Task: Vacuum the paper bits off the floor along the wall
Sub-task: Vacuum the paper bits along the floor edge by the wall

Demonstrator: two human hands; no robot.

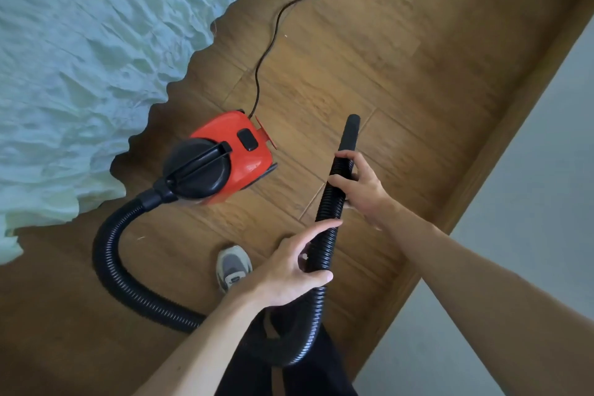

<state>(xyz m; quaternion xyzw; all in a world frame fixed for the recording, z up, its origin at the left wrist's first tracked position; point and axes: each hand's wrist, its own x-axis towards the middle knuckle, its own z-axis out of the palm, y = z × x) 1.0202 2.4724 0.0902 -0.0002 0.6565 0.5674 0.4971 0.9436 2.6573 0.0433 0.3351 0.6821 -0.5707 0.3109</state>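
Right hand (360,186): gripping the ribbed black hose (109,254) just behind the nozzle (351,132), fingers curling round it.
Left hand (289,270): clasping the same hose nearer the viewer, forefinger lying over it and thumb closing beneath.
Nozzle: pointing toward the far floor at centre, standing apart from the skirting board (501,151).
Hose: looping down past the dark trouser legs (250,363), then swinging left and far to the vacuum cleaner (231,151).
Vacuum cleaner: red body sitting on the wooden floor (401,42) left of the nozzle, just beside the bed cover (80,58).
Power cord (276,32): trailing from the cleaner's far end, snaking across the floor to the far edge.
Paper bits (285,36): tiny pale specks lying on the floor, one just right of the cord, one left of the hose loop; too small for detail.
Bed cover: pale green, crumpled, hanging down along the left.
Wall (546,170): running diagonally along the right, skirting board lining its foot.
Shoe (233,267): grey and white, standing between the hose loop and the left hand.
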